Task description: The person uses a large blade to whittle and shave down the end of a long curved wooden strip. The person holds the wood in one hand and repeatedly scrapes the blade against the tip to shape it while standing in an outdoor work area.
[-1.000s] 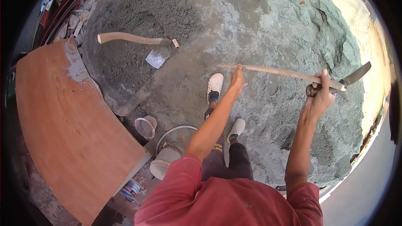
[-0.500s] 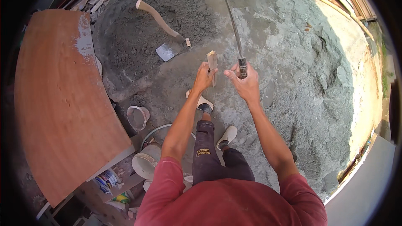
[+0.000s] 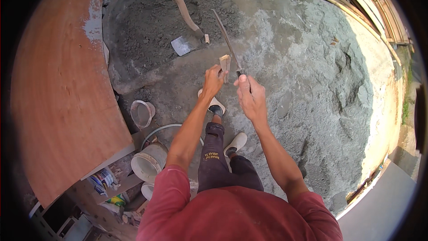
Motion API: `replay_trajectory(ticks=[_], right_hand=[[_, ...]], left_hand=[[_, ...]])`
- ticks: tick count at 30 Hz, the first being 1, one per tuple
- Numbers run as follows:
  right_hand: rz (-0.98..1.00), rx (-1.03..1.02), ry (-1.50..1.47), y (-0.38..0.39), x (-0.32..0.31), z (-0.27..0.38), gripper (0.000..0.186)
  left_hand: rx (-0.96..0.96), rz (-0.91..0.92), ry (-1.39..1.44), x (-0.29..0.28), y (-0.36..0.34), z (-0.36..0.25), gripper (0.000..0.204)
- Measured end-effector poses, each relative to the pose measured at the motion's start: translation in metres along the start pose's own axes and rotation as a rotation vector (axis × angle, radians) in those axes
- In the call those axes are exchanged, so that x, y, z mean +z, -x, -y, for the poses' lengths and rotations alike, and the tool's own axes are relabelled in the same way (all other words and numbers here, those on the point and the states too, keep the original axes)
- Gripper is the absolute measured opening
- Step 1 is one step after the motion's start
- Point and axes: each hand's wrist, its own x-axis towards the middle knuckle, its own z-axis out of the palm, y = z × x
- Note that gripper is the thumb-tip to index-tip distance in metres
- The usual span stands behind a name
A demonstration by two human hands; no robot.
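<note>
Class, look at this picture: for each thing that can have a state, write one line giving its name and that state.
Left hand: closed around the stick.
Right hand: closed around the knife's handle.
Stick: held, cut end showing.
Knife: held, blade bare; touching the stick or not, unclear.
Hoe: not held.
Small bucket: uncovered, contents unclear.
Board: smeared pale near its far corner.
Shoes: worn.

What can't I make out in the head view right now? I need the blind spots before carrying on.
All in the head view:
- Handle of the knife: mostly covered by the right hand.
- Full length of the wooden stick: foreshortened, partly covered by the left hand.
- Near end of the grey panel: cut off by the picture's lower edge.
</note>
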Motion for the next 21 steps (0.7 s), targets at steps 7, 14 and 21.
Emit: replay_trajectory(ticks=[7, 14, 21], right_hand=[[-0.077, -0.254, 0.221, 0.001, 0.002, -0.013, 0.046], [0.208, 0.549, -0.559, -0.004, -0.005, 0.008, 0.053], [0.046, 0.057, -0.205, -0.005, -0.011, 0.062, 0.055]], left_hand=[[-0.033, 0.018, -0.035, 0.002, 0.000, -0.015, 0.018], [-0.031, -0.003, -0.019, 0.001, 0.003, -0.008, 0.018], [-0.067, 0.010, -0.065, -0.002, 0.000, -0.009, 0.019]])
